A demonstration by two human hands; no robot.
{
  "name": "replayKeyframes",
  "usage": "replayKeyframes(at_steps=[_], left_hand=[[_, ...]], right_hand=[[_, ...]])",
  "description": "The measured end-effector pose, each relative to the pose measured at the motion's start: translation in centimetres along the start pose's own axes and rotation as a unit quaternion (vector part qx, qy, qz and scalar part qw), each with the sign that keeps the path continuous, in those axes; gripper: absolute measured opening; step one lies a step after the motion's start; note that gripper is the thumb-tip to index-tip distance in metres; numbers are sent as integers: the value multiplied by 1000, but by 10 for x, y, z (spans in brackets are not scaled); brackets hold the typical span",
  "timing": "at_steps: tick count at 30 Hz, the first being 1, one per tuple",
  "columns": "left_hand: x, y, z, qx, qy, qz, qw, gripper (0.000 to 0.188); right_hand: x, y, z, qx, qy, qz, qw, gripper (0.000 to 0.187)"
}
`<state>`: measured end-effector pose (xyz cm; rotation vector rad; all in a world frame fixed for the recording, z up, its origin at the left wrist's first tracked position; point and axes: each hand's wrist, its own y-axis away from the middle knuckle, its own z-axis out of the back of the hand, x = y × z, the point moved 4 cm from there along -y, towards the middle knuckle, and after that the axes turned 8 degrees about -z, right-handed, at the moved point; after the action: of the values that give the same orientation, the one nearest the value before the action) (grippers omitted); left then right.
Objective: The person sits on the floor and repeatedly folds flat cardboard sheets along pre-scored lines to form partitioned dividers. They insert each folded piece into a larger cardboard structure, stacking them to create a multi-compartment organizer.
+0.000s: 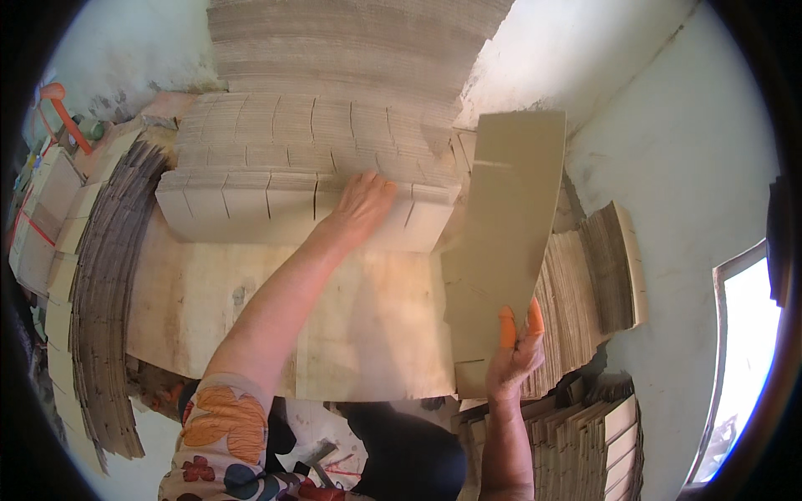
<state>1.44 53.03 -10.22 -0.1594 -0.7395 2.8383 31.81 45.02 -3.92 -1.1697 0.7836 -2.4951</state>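
A long row of slotted cardboard dividers [242, 204] stands on edge across the wooden board [376, 326] in front of me. My left hand [366, 203] reaches over its front face, fingers curled over the top edge near the right end; the fingertips are partly hidden. In my right hand [516, 357], whose thumb and a finger wear orange finger covers, is the lower end of a plain cardboard strip [518, 192]. The strip stands up lengthwise, tilted slightly, to the right of the row.
Piled cardboard [351, 42] rises behind the row. Another curved stack of cardboard [117, 292] runs along the left. More stacks [576, 292] lean at the right, and bundled pieces [576, 442] sit below them. An orange-handled tool [67, 117] is at far left; a bright window [743, 359] is at right.
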Motion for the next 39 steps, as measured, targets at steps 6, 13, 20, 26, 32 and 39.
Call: replayKeyframes(at_steps=[6, 13, 20, 26, 32, 39], left_hand=[[-9, 7, 13, -46, 23, -87, 995, 10], [-56, 29, 35, 43, 65, -129, 989, 8], [-69, 38, 32, 66, 36, -153, 985, 4], [-71, 37, 36, 33, 74, -154, 985, 3], [-108, 44, 73, 39, 130, -206, 969, 12], [-73, 17, 88, 108, 341, 86, 930, 41]], right_hand=[[21, -11, -31, 2, 0, 46, 999, 47], [31, -11, -58, 69, 52, 40, 995, 43], [34, -8, -57, 61, 22, 52, 997, 43], [26, -2, -65, 152, 57, -4, 987, 43], [7, 9, -92, 187, 115, 64, 973, 52], [-5, 19, -87, 177, 62, 59, 980, 60]])
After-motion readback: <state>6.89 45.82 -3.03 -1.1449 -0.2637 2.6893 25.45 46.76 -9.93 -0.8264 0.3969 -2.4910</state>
